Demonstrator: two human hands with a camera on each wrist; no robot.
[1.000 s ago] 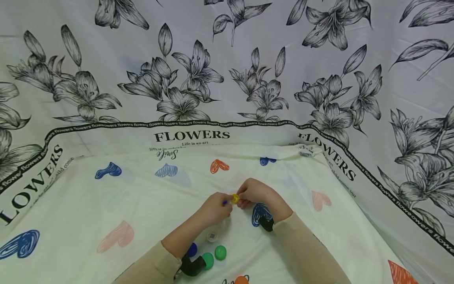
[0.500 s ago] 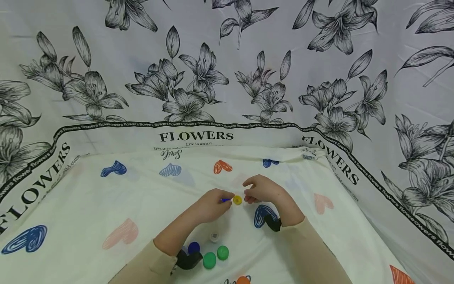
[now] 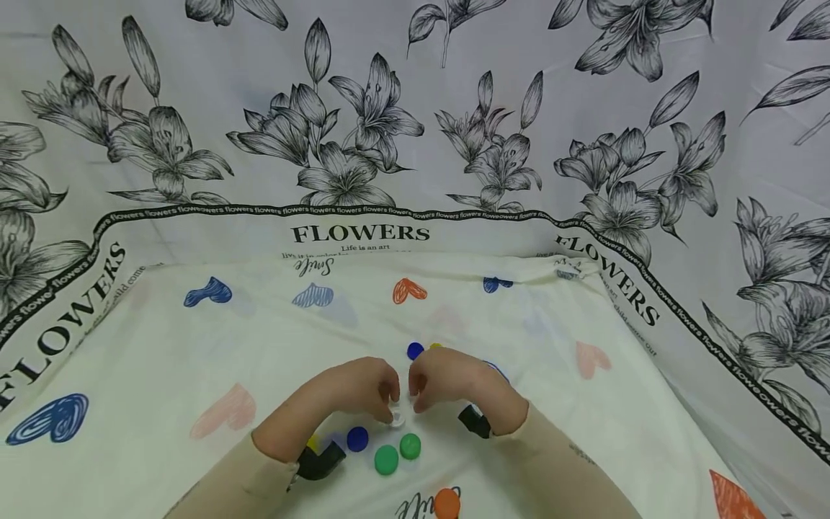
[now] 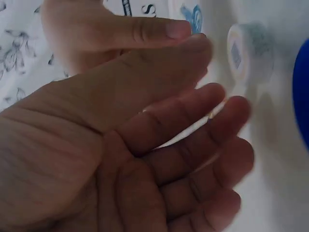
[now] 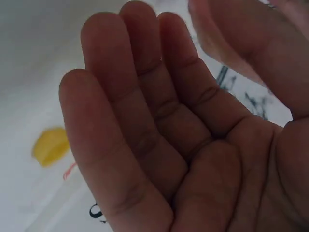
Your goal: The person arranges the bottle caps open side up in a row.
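Note:
In the head view, my left hand (image 3: 359, 386) hovers at a small white round piece (image 3: 398, 417), fingers bent loosely downward. The left wrist view shows that white piece (image 4: 258, 55) apart from the fingertips, and nothing in the left hand (image 4: 130, 135). Facing it, my right hand (image 3: 450, 378) has relaxed, slightly bent fingers. In the right wrist view the palm of the right hand (image 5: 159, 125) is bare. Just beyond the hands lie a blue piece (image 3: 415, 351) and a yellow piece (image 3: 436, 345), the yellow one partly hidden by the right hand.
Nearer the body lie another blue piece (image 3: 357, 439), two green pieces (image 3: 386, 460) and an orange piece (image 3: 447, 503). A second yellow piece (image 3: 313, 442) shows beside the left wrist's black strap (image 3: 320, 461). A flower-printed cloth (image 3: 363, 274) hangs behind.
Both hands have come back toward the body from the yellow piece to the white one. The left hand has let go of the blue piece, which now lies beside the yellow one.

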